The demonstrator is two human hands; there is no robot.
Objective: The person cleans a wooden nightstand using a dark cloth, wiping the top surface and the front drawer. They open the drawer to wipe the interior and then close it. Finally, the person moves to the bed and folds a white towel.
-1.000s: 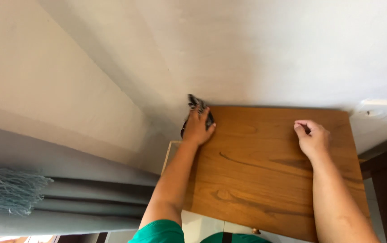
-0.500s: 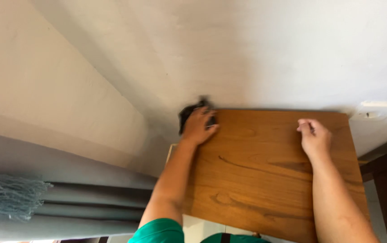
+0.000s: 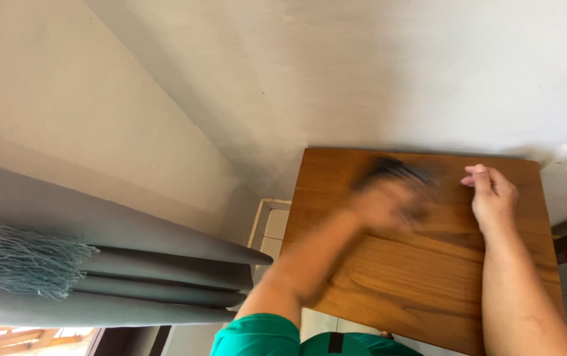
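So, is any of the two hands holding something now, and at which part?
The left hand grips a dark object, but motion blur hides which part. The right hand holds nothing; it rests flat on the wooden board.

Brown wood-grain board [image 3: 422, 277], grey curtain [image 3: 131, 264], green sleeve [image 3: 257, 336], pale grey wall [image 3: 336, 66].

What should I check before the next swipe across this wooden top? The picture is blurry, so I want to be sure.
1. Left hand over the wooden top: ok.
2. Dark thing at the left hand's fingers: there, but blurred; the grip on it cannot tell.
3. Right hand flat on the top near its far edge: ok.
4. The two hands apart, not crossing: ok.
5. Bare wood ahead of the left hand: ok.
6. Grey curtain apart from the top: ok.
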